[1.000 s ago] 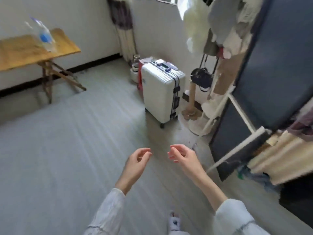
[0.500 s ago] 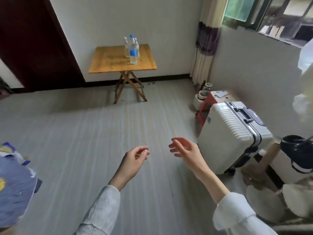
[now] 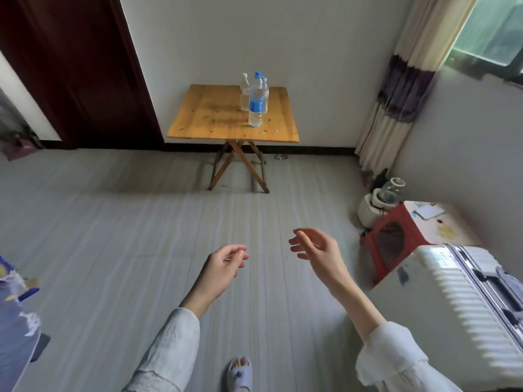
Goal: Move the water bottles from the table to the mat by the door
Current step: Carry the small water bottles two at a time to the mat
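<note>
Far left, dark door [image 3: 76,69]. Far centre against the wall, wooden table [image 3: 215,117], well apart from both hands. On its right half, bottles [image 3: 256,100] upright, bunched together. Near, left hand [image 3: 223,267] loosely curled, empty. Just right of it, right hand [image 3: 317,247] relaxed, fingers spread, empty.

Clear water bottles [image 3: 256,101] upright, clustered on wooden table [image 3: 215,120]
</note>
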`<state>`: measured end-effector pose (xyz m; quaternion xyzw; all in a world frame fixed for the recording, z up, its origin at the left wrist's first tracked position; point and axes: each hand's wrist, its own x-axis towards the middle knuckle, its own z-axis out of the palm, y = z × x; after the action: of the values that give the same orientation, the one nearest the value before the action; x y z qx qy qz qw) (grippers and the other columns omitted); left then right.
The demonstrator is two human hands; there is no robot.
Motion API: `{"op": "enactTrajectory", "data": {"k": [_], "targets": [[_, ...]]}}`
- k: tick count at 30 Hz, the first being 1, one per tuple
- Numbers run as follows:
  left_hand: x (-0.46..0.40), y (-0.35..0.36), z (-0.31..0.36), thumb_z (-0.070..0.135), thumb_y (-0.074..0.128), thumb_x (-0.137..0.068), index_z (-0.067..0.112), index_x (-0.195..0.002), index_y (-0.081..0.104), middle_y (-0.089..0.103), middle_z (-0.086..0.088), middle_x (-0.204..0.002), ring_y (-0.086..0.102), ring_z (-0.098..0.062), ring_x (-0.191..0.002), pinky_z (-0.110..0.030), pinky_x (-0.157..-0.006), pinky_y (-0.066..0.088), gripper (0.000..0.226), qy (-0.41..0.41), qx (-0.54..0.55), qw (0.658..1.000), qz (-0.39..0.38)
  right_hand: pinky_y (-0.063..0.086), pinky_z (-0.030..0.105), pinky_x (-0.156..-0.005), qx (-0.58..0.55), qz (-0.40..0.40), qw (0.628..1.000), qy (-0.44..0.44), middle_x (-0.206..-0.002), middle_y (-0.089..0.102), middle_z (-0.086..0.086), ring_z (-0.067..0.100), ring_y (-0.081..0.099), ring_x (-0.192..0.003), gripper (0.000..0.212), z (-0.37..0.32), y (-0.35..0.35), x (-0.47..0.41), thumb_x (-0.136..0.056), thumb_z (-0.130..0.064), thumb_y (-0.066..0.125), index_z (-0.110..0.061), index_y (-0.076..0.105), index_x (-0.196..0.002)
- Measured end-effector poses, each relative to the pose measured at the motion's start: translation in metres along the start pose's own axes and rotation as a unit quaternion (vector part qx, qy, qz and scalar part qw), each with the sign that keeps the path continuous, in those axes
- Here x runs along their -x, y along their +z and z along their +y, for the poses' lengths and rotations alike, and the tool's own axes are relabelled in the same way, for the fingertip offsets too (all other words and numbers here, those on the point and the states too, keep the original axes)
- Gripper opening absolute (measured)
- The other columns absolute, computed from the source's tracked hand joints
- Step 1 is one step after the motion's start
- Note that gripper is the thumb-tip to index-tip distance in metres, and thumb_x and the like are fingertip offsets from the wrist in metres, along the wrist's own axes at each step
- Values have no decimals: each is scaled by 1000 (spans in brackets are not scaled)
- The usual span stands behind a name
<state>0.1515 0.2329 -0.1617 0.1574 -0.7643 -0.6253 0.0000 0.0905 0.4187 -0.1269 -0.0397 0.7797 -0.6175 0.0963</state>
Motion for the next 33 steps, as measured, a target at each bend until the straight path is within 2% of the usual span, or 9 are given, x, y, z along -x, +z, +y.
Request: {"op": "enactTrajectory", "data": {"k": [7, 12, 16, 19, 25, 29, 33], "targets": [[-188, -41, 61, 19, 44, -93, 22, -102, 59, 66, 5, -96, 62, -12, -93, -25, -79, 50, 18, 34, -8, 999, 14, 54, 31, -75, 7, 2, 999, -32, -83, 68, -1, 13, 66, -77, 14, -48, 18, -176, -91, -23, 50, -17, 61, -97], [-297, -33, 87, 19, 43, -93, 17, -112, 56, 64, 0, -103, 61, -12, -97, -31, -87, 49, 23, 22, -36, 999, -9, 54, 33, -77, 7, 2, 1000, -12, -84, 68, -1, 14, 67, -79, 14, -50, 12, -287, -91, -24, 50, -17, 61, -97], [-389, -22, 104, 18, 43, -93, 16, -115, 53, 63, -1, -104, 60, -11, -96, -29, -85, 49, 24, 26, -38, 999, 1, 54, 33, -76, 13, -5, 1000, -15, -83, 69, -1, 16, 67, -80, 11, -51, 0, -390, -91, -23, 50, -20, 61, -93], [-462, -16, 124, 18, 43, -94, 16, -114, 54, 63, 0, -103, 59, -8, -96, -26, -82, 48, 24, 31, -30, 999, 23, 54, 31, -75, 15, -20, 999, -20, -83, 69, -1, 14, 67, -79, 11, -60, -9, -469, -90, -22, 50, -20, 61, -92], [-593, -11, 161, 20, 44, -93, 26, -104, 56, 63, 9, -99, 58, -3, -98, -26, -88, 47, 17, 22, -15, 999, 32, 53, 32, -76, 31, -46, 998, -14, -85, 68, 1, 16, 66, -81, 16, -86, -24, -618, -91, -22, 49, -13, 61, -99], [-665, -21, 164, 19, 44, -94, 25, -102, 57, 63, 9, -98, 59, -6, -97, -29, -87, 47, 17, 1, 3, 999, 50, 53, 36, -80, 45, -71, 996, -3, -91, 69, 7, 21, 66, -85, 20, -92, -14, -696, -91, -22, 49, -11, 61, -102], [-739, -40, 159, 22, 44, -94, 28, -100, 57, 64, 8, -100, 59, -6, -98, -30, -85, 48, 16, -10, 8, 999, 46, 53, 40, -81, 41, -61, 997, 18, -93, 69, 11, 24, 66, -86, 23, -96, 2, -773, -92, -21, 48, -8, 61, -105]]}}
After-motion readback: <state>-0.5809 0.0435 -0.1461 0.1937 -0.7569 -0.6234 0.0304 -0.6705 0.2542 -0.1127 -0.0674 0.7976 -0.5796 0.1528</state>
